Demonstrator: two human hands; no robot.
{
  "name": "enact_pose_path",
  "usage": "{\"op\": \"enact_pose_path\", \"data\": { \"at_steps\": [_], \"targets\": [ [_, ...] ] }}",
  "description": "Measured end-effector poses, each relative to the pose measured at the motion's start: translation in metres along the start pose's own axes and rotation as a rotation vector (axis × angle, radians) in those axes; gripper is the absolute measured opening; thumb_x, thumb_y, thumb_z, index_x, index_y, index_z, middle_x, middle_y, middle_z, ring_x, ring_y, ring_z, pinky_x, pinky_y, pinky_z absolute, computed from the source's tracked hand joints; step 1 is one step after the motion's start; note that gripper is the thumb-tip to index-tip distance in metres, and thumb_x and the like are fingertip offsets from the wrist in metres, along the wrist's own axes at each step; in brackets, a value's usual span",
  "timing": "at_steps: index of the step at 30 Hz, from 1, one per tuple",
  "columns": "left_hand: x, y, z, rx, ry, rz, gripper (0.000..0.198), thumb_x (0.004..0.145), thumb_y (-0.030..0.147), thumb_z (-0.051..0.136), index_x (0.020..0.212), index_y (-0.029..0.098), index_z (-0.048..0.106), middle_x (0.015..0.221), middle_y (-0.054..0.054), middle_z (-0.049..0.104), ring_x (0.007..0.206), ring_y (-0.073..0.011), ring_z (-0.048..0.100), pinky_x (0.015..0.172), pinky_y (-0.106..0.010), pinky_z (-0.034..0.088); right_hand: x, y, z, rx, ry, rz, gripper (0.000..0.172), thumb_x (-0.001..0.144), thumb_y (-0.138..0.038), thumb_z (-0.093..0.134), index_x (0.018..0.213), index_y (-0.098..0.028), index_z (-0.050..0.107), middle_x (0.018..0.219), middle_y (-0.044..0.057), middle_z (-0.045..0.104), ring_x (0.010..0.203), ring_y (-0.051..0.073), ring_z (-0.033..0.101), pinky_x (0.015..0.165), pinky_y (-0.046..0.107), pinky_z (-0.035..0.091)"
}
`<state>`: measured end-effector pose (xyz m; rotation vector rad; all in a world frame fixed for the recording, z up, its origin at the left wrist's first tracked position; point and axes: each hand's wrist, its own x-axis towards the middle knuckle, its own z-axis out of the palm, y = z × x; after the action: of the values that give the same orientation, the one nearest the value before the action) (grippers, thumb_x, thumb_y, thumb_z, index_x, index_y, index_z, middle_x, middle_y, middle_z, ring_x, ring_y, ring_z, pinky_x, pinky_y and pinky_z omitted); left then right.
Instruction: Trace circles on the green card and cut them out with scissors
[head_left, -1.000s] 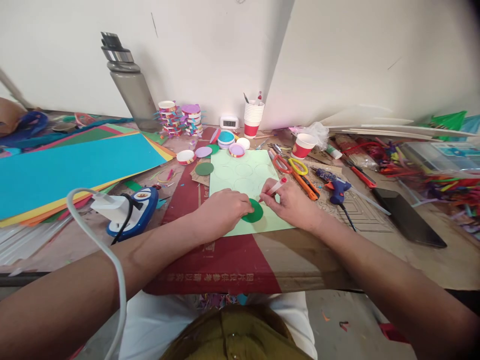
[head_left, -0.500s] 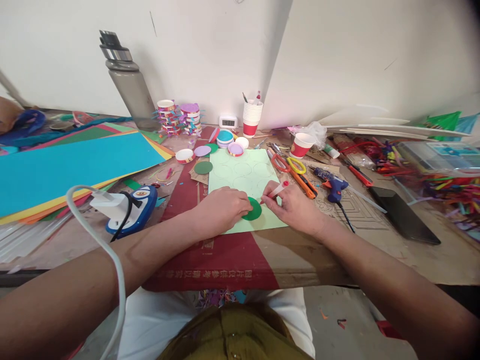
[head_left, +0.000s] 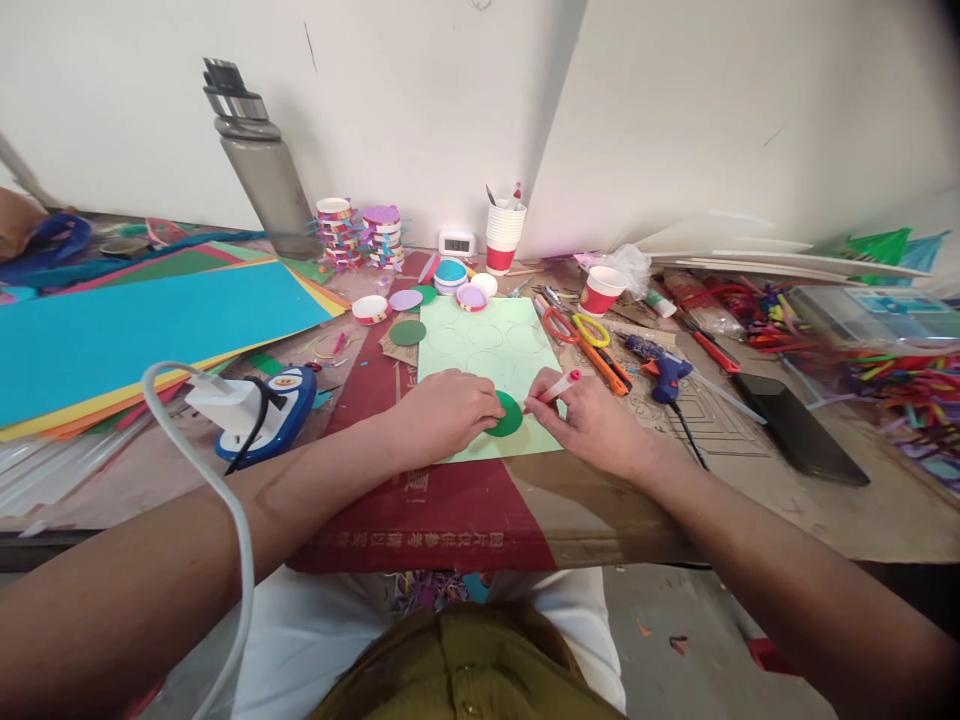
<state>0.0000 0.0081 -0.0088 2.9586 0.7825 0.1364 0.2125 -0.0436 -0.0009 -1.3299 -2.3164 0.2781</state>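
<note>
A light green sheet of paper lies in front of me, with several circle outlines drawn on its upper part. On its lower part rests a dark green paper circle. The bent fingers of my left hand press on the circle's left edge and hold it flat. In my right hand is a white pen with a red end, gripped between thumb and fingers. Its tip is close to the circle's right edge; whether it touches the sheet I cannot tell.
Scissors, an orange utility knife, a blue glue gun and a phone lie to the right. A power strip with a white cable and stacked coloured paper are on the left. Paper cups stand behind.
My right hand and the pen have shifted slightly at the green circle's right edge, and the pen's angle has changed a little. My left hand stays on the circle.
</note>
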Motion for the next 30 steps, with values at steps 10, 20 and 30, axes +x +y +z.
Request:
{"op": "enact_pose_path", "data": {
  "at_steps": [10, 20, 30],
  "targets": [
    [0.0, -0.001, 0.001, -0.026, 0.072, 0.032, 0.019, 0.093, 0.023, 0.056, 0.098, 0.024, 0.075, 0.092, -0.004, 0.072, 0.089, -0.0178, 0.067, 0.079, -0.028, 0.049, -0.004, -0.007, -0.001, 0.007, -0.007, -0.007, 0.015, 0.095, -0.019, 0.05, 0.082, -0.017, 0.057, 0.065, 0.0, 0.057, 0.059, 0.013, 0.051, 0.062, 0.026, 0.036],
    [0.002, -0.001, -0.001, -0.016, 0.011, 0.023, 0.022, 0.094, 0.02, 0.054, 0.098, 0.021, 0.075, 0.093, -0.004, 0.072, 0.088, -0.0185, 0.067, 0.078, -0.029, 0.047, -0.007, -0.014, 0.002, -0.01, -0.026, -0.013, 0.016, 0.095, -0.021, 0.049, 0.082, -0.017, 0.057, 0.069, 0.001, 0.059, 0.06, 0.013, 0.049, 0.062, 0.027, 0.035],
    [0.004, -0.002, -0.004, 0.003, -0.002, 0.028, 0.023, 0.093, 0.017, 0.052, 0.088, 0.02, 0.075, 0.09, -0.004, 0.072, 0.084, -0.0183, 0.067, 0.07, -0.027, 0.046, -0.007, -0.019, 0.006, 0.007, -0.046, -0.008, 0.016, 0.095, -0.023, 0.049, 0.082, -0.018, 0.056, 0.067, 0.001, 0.058, 0.06, 0.014, 0.051, 0.062, 0.027, 0.036]
  ]
}}
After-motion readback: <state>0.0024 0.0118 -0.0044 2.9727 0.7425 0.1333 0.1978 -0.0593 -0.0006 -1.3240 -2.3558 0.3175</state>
